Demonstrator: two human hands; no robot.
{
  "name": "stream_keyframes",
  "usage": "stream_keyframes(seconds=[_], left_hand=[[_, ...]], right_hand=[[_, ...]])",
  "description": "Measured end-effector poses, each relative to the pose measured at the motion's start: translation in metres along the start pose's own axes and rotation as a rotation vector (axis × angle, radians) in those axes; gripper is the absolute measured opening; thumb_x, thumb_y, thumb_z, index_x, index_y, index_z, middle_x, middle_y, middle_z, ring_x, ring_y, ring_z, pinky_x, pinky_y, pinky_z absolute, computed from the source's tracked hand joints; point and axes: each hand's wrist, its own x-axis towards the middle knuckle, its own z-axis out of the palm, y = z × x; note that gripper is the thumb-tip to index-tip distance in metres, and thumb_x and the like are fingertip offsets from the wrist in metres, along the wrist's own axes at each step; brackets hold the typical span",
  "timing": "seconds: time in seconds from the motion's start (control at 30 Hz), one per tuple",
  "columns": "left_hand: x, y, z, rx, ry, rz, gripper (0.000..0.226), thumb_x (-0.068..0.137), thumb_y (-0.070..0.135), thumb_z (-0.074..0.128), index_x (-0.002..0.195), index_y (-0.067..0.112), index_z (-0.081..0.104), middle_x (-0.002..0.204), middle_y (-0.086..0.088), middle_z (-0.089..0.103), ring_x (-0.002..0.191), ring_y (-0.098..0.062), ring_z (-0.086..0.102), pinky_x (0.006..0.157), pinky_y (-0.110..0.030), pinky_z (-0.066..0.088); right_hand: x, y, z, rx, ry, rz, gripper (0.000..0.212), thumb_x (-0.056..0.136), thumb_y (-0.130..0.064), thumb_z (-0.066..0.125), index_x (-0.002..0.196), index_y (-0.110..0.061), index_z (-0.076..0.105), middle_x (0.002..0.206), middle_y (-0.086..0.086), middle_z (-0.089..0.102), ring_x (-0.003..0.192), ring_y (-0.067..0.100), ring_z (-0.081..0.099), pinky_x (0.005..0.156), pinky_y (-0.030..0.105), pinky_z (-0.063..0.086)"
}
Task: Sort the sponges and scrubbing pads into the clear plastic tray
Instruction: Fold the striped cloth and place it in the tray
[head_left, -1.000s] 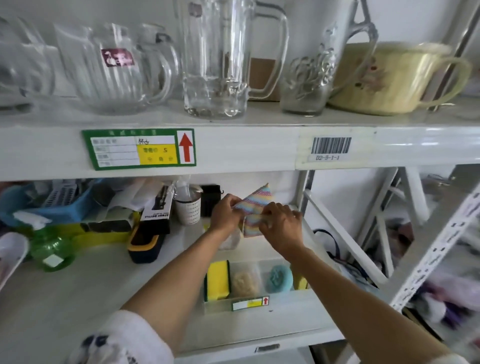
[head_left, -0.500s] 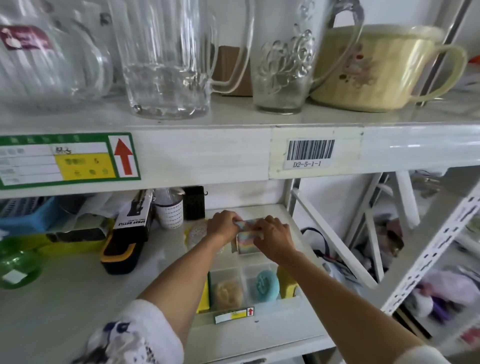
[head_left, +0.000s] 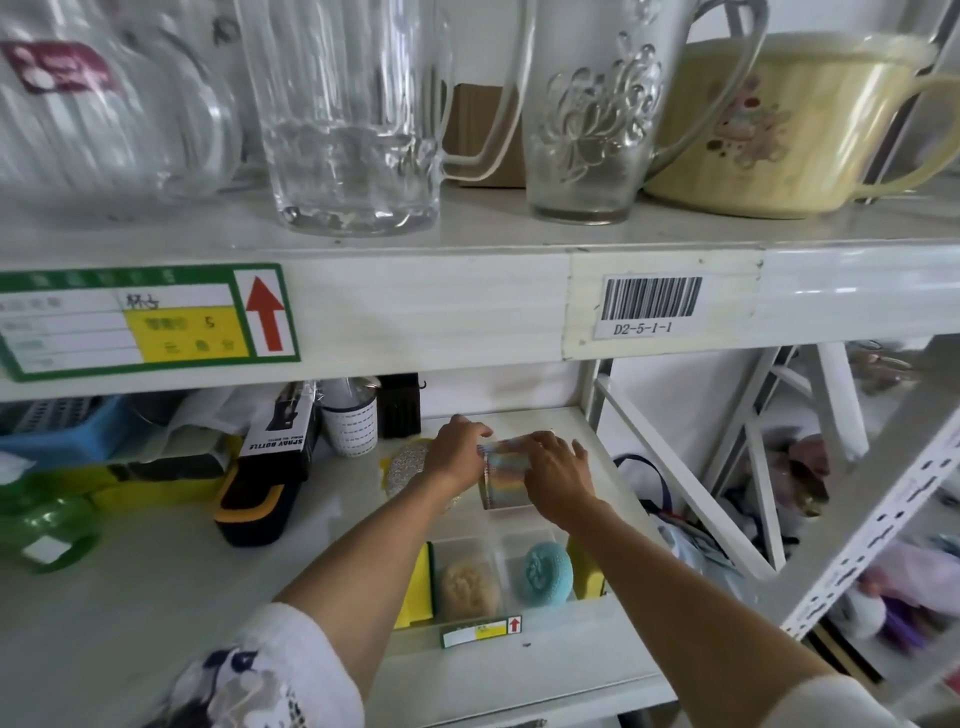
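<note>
White sleeves — the left sleeve (head_left: 260, 675) dark-patterned — forearms bare.

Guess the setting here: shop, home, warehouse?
Probably a stockroom or warehouse: white metal shelving with a barcode location label, a green stock card, and glass jugs stored above.

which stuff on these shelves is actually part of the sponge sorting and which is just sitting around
Part of the job:
- clear plastic tray
- rainbow-striped pad, held by the left hand and right hand
- yellow sponge
- beige scrubber
- teal scrubber
- silver scrubbing pad

Just lying about:
- glass mugs
- yellow cup
- spray bottle box
- green spray bottle
- blue basket
</note>
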Motion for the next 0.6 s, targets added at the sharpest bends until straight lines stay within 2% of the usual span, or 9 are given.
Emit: stream_keyframes(seconds=[0.1,0.2,0.3,0.4,0.5,0.6], left_hand=[[-0.007,-0.006,-0.006,-0.072,0.049,0.012,0.040,0.088,0.000,0.051,0.124,0.012,0.061,0.130,-0.013,0.052,0.115,-0.030,0.058,0.099,-0.038,0.047],[-0.018,-0.015,-0.014,-0.168,0.113,0.035,0.034,0.088,0.000,0.052,0.117,0.012,0.065,0.124,-0.011,0.057,0.101,-0.027,0.064,0.093,-0.037,0.051],[-0.036,-0.021,-0.024,-0.281,0.174,0.065,0.028,0.089,0.005,0.057,0.115,0.012,0.065,0.117,-0.007,0.061,0.092,-0.019,0.063,0.090,-0.035,0.052],[-0.055,-0.030,-0.036,-0.389,0.206,0.090,0.024,0.088,0.016,0.063,0.112,0.013,0.066,0.112,-0.006,0.066,0.092,-0.017,0.064,0.087,-0.033,0.053],[-0.085,-0.041,-0.048,-0.495,0.168,0.040,0.043,0.079,0.043,0.066,0.112,0.016,0.066,0.109,-0.003,0.070,0.095,-0.016,0.067,0.081,-0.021,0.050],[-0.117,-0.054,-0.052,-0.576,0.107,0.030,0.066,0.065,0.060,0.067,0.117,0.020,0.063,0.112,0.000,0.068,0.100,-0.011,0.065,0.083,-0.016,0.049]], right_hand=[[-0.003,-0.001,-0.001,-0.016,0.040,-0.006,0.050,0.089,-0.017,0.053,0.138,-0.022,0.044,0.146,0.004,0.042,0.137,0.022,0.035,0.119,0.047,0.013],[-0.008,-0.005,-0.001,0.002,0.137,-0.042,0.047,0.086,-0.016,0.056,0.132,-0.019,0.052,0.139,0.005,0.050,0.131,0.024,0.044,0.116,0.045,0.021],[-0.019,-0.019,0.002,0.075,0.241,-0.163,0.037,0.085,-0.020,0.056,0.121,-0.017,0.061,0.120,0.005,0.062,0.112,0.027,0.059,0.099,0.043,0.039],[-0.038,-0.039,0.007,0.134,0.274,-0.314,0.039,0.092,-0.036,0.040,0.119,-0.018,0.061,0.114,0.004,0.066,0.107,0.025,0.062,0.088,0.039,0.045],[-0.058,-0.057,0.012,0.192,0.215,-0.424,0.045,0.096,-0.050,0.039,0.126,-0.019,0.054,0.117,0.002,0.065,0.112,0.021,0.059,0.092,0.039,0.045],[-0.077,-0.069,0.011,0.213,0.102,-0.510,0.067,0.091,-0.068,0.029,0.135,-0.021,0.045,0.129,0.002,0.060,0.117,0.019,0.056,0.096,0.036,0.042]])
